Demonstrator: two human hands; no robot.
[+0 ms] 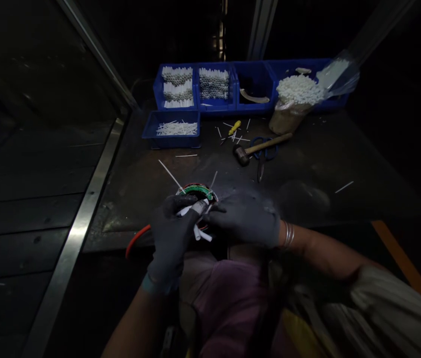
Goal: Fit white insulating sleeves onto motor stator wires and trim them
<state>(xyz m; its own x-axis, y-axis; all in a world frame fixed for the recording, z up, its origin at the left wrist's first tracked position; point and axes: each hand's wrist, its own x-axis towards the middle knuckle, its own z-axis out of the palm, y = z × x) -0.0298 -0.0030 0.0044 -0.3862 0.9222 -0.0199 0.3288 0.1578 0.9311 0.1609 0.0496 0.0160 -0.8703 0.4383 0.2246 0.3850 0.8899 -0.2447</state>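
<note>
At six o'clock on the dark surface [307, 164], my left hand [171, 233] closes, gloved, around a white tube [200, 208] on a green-banded ring [194, 192]. My right hand [246, 219] lies curled against it, grip unclear. The ring looks light and stiff, the tube thin and fragile; the green band seems the safest hold. Blue bins [214, 107] of white sticks [176, 74] wait at twelve o'clock.

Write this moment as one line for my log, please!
left hand: gloved, on ring | right hand: gloved, on ring | near: hammer, scissors
</note>
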